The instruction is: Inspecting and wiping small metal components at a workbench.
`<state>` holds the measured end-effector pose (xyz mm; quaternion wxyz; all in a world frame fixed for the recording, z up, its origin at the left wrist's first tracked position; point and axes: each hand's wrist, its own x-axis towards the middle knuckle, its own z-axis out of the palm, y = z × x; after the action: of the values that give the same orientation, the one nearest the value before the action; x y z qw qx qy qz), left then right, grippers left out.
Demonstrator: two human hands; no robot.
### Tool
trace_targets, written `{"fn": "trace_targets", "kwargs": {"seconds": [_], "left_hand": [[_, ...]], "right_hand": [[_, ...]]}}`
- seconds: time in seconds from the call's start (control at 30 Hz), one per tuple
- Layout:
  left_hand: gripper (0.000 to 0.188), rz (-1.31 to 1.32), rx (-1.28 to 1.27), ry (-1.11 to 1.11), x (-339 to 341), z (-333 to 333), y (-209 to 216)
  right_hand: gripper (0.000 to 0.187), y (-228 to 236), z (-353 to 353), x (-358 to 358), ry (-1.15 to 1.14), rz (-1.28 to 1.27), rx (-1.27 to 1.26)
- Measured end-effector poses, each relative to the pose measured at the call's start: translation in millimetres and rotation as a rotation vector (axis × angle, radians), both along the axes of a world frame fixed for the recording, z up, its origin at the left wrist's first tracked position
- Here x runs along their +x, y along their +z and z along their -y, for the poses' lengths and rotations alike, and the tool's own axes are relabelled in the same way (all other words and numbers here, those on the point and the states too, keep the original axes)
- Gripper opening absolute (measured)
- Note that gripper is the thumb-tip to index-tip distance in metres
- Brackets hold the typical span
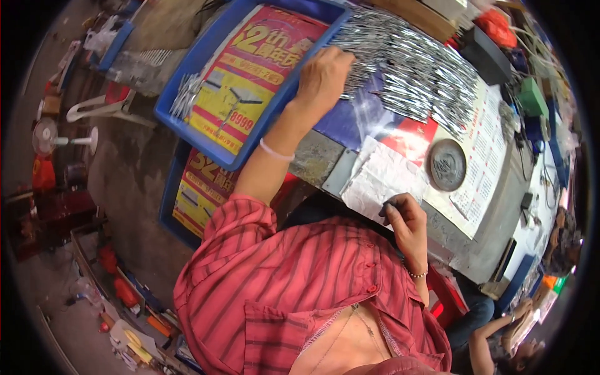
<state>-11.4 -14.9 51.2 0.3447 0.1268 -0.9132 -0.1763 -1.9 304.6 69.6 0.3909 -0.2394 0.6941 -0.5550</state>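
1. Left hand (pixel 324 74), arm stretched toward upper centre, fingers curled down onto the metal pins (pixel 409 69) beside the blue tray (pixel 187 100).
2. Right hand (pixel 405 217), lower centre-right, pinches a small dark piece over crumpled paper (pixel 381 178).

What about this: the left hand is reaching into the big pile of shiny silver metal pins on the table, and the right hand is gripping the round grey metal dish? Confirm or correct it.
Wrong in one respect. The right hand is not gripping the round grey metal dish; it holds a small dark object over the crumpled white paper, apart from the dish. The left hand does reach into the pile of shiny silver metal pins. The head view shows this.
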Motion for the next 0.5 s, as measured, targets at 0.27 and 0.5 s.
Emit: {"fn": "trace_targets", "kwargs": {"seconds": [0.27, 0.5], "left_hand": [[0.017, 0.193, 0.336, 0.234, 160, 32, 40], [0.04, 0.853, 0.288, 0.286, 190, 121, -7]], "right_hand": [[0.008, -3, 10, 0, 0.012, 0.12, -0.023], [0.007, 9, 26, 6, 0.194, -0.215, 0.047]]}}
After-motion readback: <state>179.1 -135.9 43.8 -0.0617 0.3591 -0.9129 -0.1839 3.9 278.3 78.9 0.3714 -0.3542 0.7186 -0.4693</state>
